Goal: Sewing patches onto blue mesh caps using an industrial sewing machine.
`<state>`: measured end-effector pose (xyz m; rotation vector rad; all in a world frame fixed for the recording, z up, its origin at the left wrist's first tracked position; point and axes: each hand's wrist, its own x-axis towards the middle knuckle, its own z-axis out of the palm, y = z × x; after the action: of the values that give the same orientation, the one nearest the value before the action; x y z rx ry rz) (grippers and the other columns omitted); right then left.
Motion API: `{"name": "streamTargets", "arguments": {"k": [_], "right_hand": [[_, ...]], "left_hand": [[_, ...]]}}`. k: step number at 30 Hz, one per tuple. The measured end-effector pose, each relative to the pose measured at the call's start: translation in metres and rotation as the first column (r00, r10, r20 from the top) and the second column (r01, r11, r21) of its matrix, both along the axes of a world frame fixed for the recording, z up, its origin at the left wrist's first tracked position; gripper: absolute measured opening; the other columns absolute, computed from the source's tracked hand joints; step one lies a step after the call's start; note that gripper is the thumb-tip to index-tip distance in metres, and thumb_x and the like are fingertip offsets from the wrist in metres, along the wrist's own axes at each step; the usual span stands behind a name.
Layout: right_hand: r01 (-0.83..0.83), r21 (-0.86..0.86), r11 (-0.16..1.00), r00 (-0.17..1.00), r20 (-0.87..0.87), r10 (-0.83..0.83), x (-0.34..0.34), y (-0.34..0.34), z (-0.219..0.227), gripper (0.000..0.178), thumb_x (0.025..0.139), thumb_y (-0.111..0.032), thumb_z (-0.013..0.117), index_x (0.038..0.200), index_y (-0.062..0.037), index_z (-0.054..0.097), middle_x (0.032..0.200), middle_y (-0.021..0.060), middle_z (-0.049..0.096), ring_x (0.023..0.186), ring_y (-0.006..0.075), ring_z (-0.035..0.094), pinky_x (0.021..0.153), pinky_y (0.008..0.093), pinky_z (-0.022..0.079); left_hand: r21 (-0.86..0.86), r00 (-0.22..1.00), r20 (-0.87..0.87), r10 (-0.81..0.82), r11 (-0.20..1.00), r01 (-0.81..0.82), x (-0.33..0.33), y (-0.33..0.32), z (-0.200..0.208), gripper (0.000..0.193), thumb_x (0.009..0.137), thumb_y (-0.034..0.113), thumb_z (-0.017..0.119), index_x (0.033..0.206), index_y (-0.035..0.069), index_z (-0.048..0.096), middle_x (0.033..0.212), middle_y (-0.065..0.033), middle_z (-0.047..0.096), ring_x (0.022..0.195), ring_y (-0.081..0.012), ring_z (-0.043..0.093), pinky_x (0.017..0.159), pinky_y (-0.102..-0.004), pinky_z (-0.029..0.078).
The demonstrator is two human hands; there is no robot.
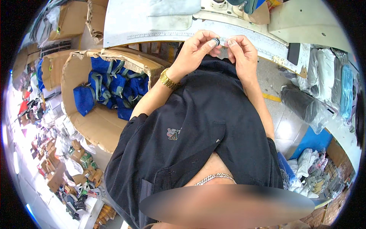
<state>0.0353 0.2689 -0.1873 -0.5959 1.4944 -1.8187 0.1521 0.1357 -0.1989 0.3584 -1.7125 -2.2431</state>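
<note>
My left hand (199, 46), with a gold watch on its wrist, is raised in front of the table's near edge. Its thumb and fingers are closed on a small dark round piece (216, 41), too small to name surely. Close beside it on the right, my right hand (241, 49) is also closed, thumb against fingertips. Anything pinched there is too small to make out. The two hands are apart by a narrow gap. Behind them runs the white work table (126, 24), with a ruler strip (160, 36) along its edge.
A large cardboard box (87, 128) of blue bags (108, 82) with grey straps stands at my left. Part of a pale machine (301, 23) sits on the table. Wrapped bundles (326, 74) lie at the right. Below them is a pile of grey and white cloth (312, 168).
</note>
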Motion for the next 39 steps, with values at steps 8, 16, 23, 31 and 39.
{"name": "streamTargets", "arguments": {"k": [8, 16, 23, 31, 39], "right_hand": [[-0.085, -0.370, 0.925, 0.898, 0.374, 0.232, -0.004, -0.002, 0.004, 0.013, 0.097, -0.015, 0.047, 0.091, -0.0036, 0.052, 0.083, 0.0073, 0.057, 0.073, 0.0165, 0.057, 0.065, 0.0291, 0.048], [-0.197, -0.359, 0.913, 0.912, 0.275, 0.304, 0.000, -0.001, 0.005, 0.014, 0.098, -0.013, 0.048, 0.091, -0.0022, 0.052, 0.083, 0.0070, 0.059, 0.080, 0.0167, 0.061, 0.074, 0.0305, 0.052], [-0.204, -0.364, 0.909, 0.896, 0.304, 0.323, 0.001, -0.002, 0.006, 0.014, 0.097, -0.013, 0.048, 0.090, -0.0021, 0.052, 0.082, 0.0076, 0.059, 0.078, 0.0176, 0.062, 0.072, 0.0302, 0.051], [-0.189, -0.249, 0.950, 0.936, 0.246, 0.250, 0.003, -0.003, 0.008, 0.014, 0.097, -0.013, 0.046, 0.087, -0.0034, 0.050, 0.078, 0.0046, 0.053, 0.078, 0.0171, 0.057, 0.068, 0.0273, 0.046], [-0.150, -0.369, 0.917, 0.884, 0.366, 0.292, 0.004, -0.010, 0.012, 0.014, 0.095, -0.013, 0.048, 0.085, -0.0034, 0.050, 0.075, 0.0039, 0.050, 0.073, 0.0180, 0.054, 0.069, 0.0297, 0.046]], "left_hand": [[0.219, 0.999, 0.031, -0.036, 0.975, 0.028, 0.001, 0.000, 0.005, 0.021, 0.098, 0.014, 0.051, 0.114, 0.002, 0.059, 0.089, -0.0016, 0.061, 0.078, -0.0086, 0.058, 0.074, -0.0249, 0.051], [0.483, 0.983, -0.160, -0.095, 0.860, 0.162, 0.004, -0.007, -0.005, 0.022, 0.099, 0.016, 0.050, 0.114, 0.003, 0.057, 0.085, -0.0036, 0.060, 0.076, -0.0110, 0.060, 0.072, -0.0272, 0.053], [0.378, 0.988, -0.044, -0.150, 0.913, 0.155, 0.003, 0.000, 0.004, 0.023, 0.100, 0.018, 0.048, 0.115, 0.002, 0.055, 0.087, -0.0046, 0.061, 0.079, -0.0132, 0.061, 0.073, -0.0272, 0.053], [0.305, 0.996, -0.054, -0.075, 0.948, 0.088, 0.002, -0.003, -0.007, 0.019, 0.100, 0.017, 0.046, 0.110, 0.004, 0.056, 0.075, 0.0003, 0.054, 0.067, -0.0089, 0.054, 0.060, -0.0227, 0.048], [0.388, 0.998, -0.018, -0.068, 0.919, 0.070, -0.005, 0.007, -0.005, 0.025, 0.102, 0.018, 0.039, 0.116, 0.002, 0.052, 0.075, -0.0007, 0.055, 0.065, -0.0110, 0.053, 0.056, -0.0233, 0.044]]}}
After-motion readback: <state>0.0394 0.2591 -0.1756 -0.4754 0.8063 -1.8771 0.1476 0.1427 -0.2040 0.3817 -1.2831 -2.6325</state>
